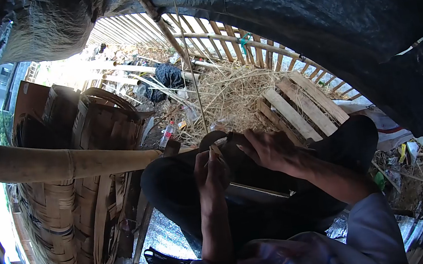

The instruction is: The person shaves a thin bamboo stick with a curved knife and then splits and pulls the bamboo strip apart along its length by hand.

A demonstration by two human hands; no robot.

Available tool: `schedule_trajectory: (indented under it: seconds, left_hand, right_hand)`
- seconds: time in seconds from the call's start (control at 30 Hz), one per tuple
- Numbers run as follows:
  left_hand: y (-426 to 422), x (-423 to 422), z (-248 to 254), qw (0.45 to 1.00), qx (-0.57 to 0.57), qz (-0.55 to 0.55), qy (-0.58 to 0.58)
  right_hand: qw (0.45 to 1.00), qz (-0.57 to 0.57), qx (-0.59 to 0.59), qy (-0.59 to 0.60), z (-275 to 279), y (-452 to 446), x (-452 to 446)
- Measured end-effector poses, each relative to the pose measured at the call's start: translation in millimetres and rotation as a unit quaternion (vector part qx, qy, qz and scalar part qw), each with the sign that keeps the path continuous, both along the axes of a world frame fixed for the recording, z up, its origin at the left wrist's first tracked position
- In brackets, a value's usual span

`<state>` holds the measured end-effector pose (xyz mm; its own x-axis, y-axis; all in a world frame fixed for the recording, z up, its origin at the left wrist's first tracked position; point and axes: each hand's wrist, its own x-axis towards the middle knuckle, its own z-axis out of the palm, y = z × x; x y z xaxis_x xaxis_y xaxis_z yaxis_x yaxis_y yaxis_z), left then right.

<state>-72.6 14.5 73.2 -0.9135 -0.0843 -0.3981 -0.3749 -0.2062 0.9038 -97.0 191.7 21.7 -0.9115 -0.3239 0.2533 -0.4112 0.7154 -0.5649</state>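
Note:
My left hand [211,177] is closed over my lap, gripping a bamboo strip [217,151] whose pale end shows at the fingertips. Just beyond it, a long thin bamboo strip [192,75] rises toward the fence; whether the two are one piece is unclear. My right hand [270,148] is closed on a dark tool with a curved end, which looks like a curved blade [211,139], close to the left fingertips. Its handle is mostly hidden in shadow and by the fingers. A pale-edged strip [259,190] lies across my lap below the hands.
A thick bamboo pole [71,164] juts in from the left toward my knee. Stacked woven bamboo baskets [56,227] stand beside it. Ahead are straw [233,94], wooden slats [301,101], a plastic bottle [167,133] and a bamboo fence [221,40]. Dark sheeting [313,12] hangs overhead.

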Motion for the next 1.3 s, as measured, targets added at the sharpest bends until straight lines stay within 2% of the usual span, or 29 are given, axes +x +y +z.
schedule_trajectory:
  seconds: [0.17,0.43,0.53,0.8,1.03,1.13,1.2,1.23,1.3]
  left_hand:
    - [-0.6,-1.4,-1.1,1.000,0.014,0.007,-0.008]
    - [6.0,0.3,0.0,0.999,-0.041,0.020,0.000]
    - [-1.7,1.7,-0.4,1.000,-0.004,-0.026,-0.012]
    - [6.5,-1.3,4.3,1.000,-0.017,0.011,0.006]
    - [1.2,-5.5,-1.3,1.000,-0.007,0.003,0.017]
    - [1.2,-5.5,0.4,0.999,0.033,0.004,0.018]
    - [1.7,2.7,11.3,1.000,0.024,-0.004,0.016]
    - [0.8,7.2,15.3,1.000,0.017,-0.011,0.016]
    - [-3.4,9.0,1.7,1.000,-0.001,-0.002,0.011]
  right_hand:
    - [1.000,-0.003,0.001,0.005,10.0,0.2,3.5]
    - [0.999,-0.006,0.048,0.011,5.0,3.5,1.8]
    - [0.999,-0.003,0.021,0.032,-3.2,5.7,-2.4]
    - [0.996,-0.033,0.085,-0.011,4.4,1.6,-6.5]
    - [0.995,-0.053,0.077,0.023,-10.7,3.4,-17.5]
    - [0.996,-0.060,0.066,-0.012,-7.6,7.4,-20.5]
    - [0.983,-0.133,0.054,-0.113,-18.4,20.7,-34.0]
    - [0.962,-0.237,-0.027,-0.129,-44.5,38.6,-53.3]
    - [0.949,-0.249,-0.183,-0.069,-30.5,57.5,-74.1]
